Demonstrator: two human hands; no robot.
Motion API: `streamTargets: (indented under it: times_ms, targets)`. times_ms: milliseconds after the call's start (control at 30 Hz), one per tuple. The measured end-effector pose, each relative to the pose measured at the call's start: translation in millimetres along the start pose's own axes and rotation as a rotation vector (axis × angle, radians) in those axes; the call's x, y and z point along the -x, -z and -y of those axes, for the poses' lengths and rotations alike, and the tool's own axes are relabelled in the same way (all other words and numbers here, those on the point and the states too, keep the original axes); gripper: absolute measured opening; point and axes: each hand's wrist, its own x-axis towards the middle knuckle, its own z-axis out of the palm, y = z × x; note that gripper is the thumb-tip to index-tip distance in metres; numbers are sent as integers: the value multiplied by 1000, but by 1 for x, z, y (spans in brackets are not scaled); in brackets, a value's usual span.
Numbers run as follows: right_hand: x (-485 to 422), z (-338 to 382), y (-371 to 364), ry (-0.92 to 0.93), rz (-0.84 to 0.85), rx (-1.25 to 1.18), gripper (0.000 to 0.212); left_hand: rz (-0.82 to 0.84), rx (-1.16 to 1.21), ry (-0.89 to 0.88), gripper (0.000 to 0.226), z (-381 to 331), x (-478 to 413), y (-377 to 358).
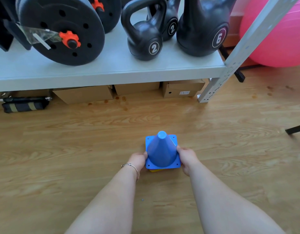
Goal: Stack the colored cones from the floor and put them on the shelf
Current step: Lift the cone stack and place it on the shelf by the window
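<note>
A stack of cones stands upright in the middle of the wooden floor, a blue cone on top. Only a yellow base edge and a sliver of an orange one show beneath it. My left hand grips the left side of the stack's square base. My right hand grips the right side. The grey shelf runs across the view beyond the stack, some way above the floor.
On the shelf sit black weight plates at the left and three black kettlebells at the right. Cardboard boxes lie under it. The shelf's grey upright and a pink exercise ball stand at the right.
</note>
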Motion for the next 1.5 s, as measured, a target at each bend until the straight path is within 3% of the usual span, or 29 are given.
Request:
streamTargets:
  times_ms: [100, 267, 400, 533, 933, 1133, 1500]
  targets:
    - [20, 6, 4, 49, 4, -25, 32, 83, 141, -32, 21, -10, 22, 3]
    - [86, 26, 31, 83, 36, 0, 30, 171, 169, -57, 21, -26, 95, 11]
    - [162, 58, 60, 142, 31, -16, 30, 152, 176, -44, 46, -44, 160, 12]
    - [238, 92, 87, 189, -3, -12, 29, 133, 171, -66, 51, -73, 233, 7]
    - [470, 186, 176, 260, -20, 23, 44, 113, 144, -206, 51, -166, 483, 5]
    - [586, 242, 211, 342, 18, 8, 32, 192, 185, -256, 33, -220, 619, 13]
    - [723, 311, 230, 433, 64, 62, 38, 192, 232, -317, 31, -282, 791, 44]
